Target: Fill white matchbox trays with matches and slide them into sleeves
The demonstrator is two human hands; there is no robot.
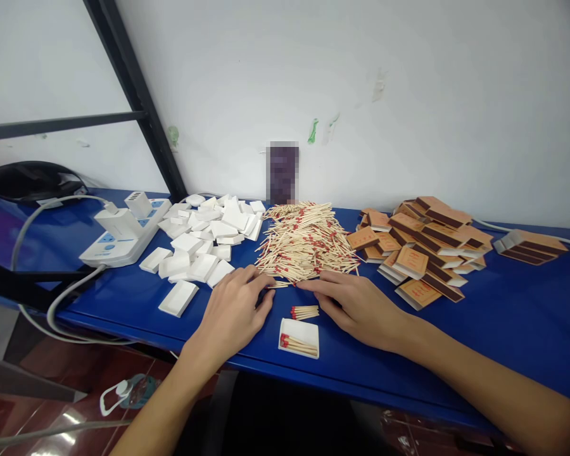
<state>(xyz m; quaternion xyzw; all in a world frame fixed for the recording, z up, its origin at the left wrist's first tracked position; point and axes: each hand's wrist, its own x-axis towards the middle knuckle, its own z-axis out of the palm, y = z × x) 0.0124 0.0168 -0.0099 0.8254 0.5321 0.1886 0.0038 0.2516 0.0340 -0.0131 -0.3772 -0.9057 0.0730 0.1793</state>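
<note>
On the blue table, a few loose matches [281, 285] lie between my two hands, in front of a large pile of red-tipped matches [308, 244]. My left hand [237, 303] rests palm down, its index finger at the left end of the loose matches and its thumb apart below. From the other side, my right hand [354, 307] reaches its index finger to their right end, fingers loosely bent. Nearer me is a small row of matches [305, 312]. Below it, a white matchbox tray [284, 326] holds several matches with heads to the left.
White matchbox trays [202, 266] are heaped at the left, beside a power strip [123, 244] with plugs and cables. Orange-brown matchbox sleeves [420, 237] are piled at the right, with a separate stack [532, 246] farther right. A black frame post [137, 95] rises at the left.
</note>
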